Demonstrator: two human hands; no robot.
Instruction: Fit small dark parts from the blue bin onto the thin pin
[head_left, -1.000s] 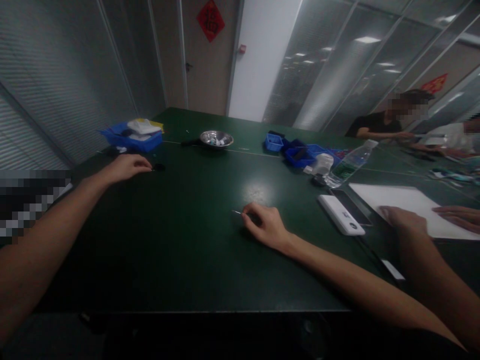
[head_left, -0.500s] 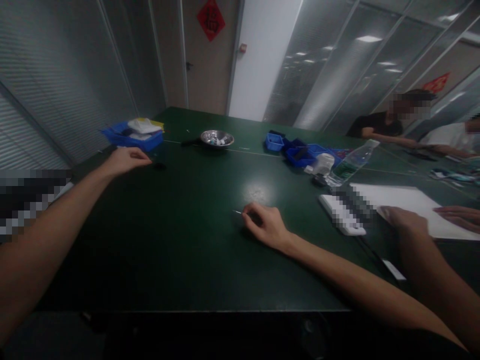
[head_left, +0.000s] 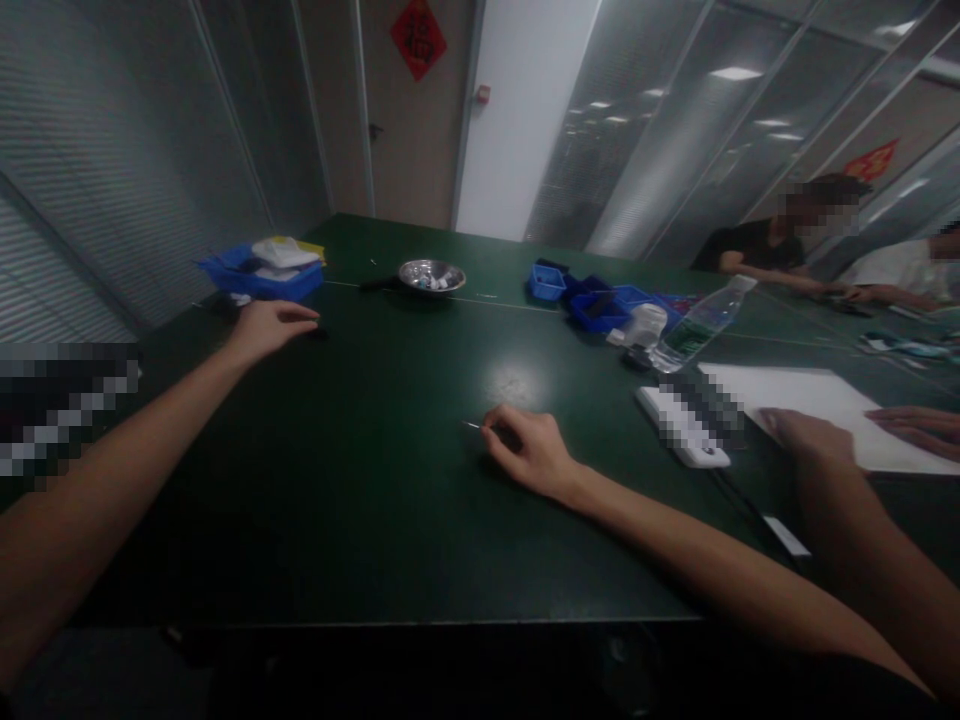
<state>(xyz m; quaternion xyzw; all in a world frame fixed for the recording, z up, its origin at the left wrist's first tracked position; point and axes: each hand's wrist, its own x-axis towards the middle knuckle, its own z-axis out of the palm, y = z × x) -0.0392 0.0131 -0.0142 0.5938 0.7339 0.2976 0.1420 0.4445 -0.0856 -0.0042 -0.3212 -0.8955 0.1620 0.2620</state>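
Observation:
My left hand [head_left: 271,325] is stretched out to the far left of the dark green table [head_left: 360,500]. Its fingers are extended and loosely apart, just over a small black object [head_left: 321,333] that they partly hide. In front of it stands a blue bin [head_left: 259,275] with white and yellow items in it. My right hand [head_left: 529,452] rests on the table near the middle. It is curled in a pinch on a thin metal tool [head_left: 474,426] whose tip points left.
A metal bowl [head_left: 431,275] sits at the back, with several small blue bins [head_left: 592,305] to its right. A tilted plastic bottle [head_left: 697,325], a white device [head_left: 679,430] and white paper [head_left: 817,400] lie right. Another person's hands [head_left: 814,440] rest there. Two people sit far right.
My left hand lifted slightly off the black object, then moved right and spread its fingers over it. My right hand stayed still with the thin tool.

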